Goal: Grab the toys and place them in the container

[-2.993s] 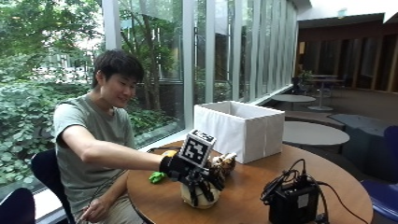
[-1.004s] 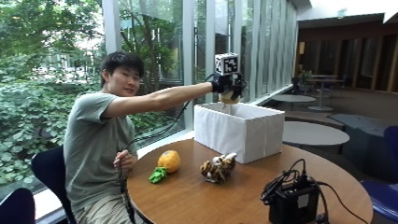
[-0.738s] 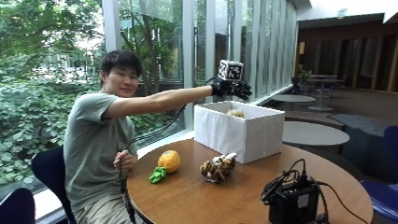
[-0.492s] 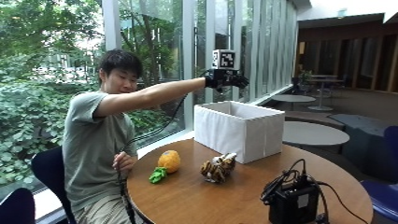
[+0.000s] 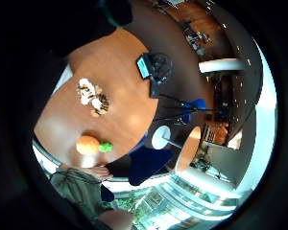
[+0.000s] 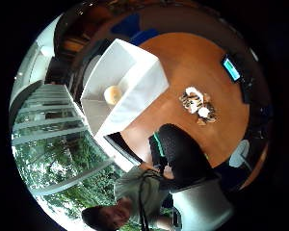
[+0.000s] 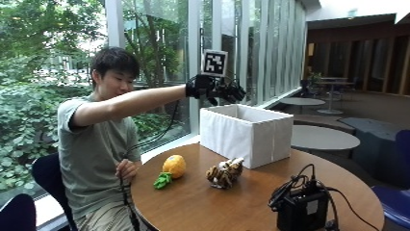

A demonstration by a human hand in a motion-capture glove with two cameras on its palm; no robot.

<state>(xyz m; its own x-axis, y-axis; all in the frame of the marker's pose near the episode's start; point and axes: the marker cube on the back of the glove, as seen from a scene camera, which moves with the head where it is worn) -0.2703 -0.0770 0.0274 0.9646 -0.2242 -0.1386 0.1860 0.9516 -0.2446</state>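
**One toy in the container, two left on the table**

One pale round toy [image 6: 112, 94] is seen lying on the floor of the white container [image 7: 247, 135], near one inner corner, in the thumb side palm view. That part of the task is judged done.

Two toys are left out. An orange toy with a green tip [image 7: 170, 169] lies on the table [image 7: 211, 207] near the person's edge. A striped plush toy [image 7: 223, 173] lies just beside it, nearer the container and in front of its wall. Neither is touched by anything. Both are also picked up in the little finger side palm view, apart from each other on the wood.

The gloved right hand [image 7: 214, 90] is held out at arm's length, above the container's near rim and well clear of it. Its fingers hang down loosely curled and nothing is held in them. The bare hand is kept low at the table edge, by the person's lap.

A black device with cables [image 7: 301, 207] is set at the far side of the table and is not part of the job.

Progress is judged at about a third: two pick-ups remain.
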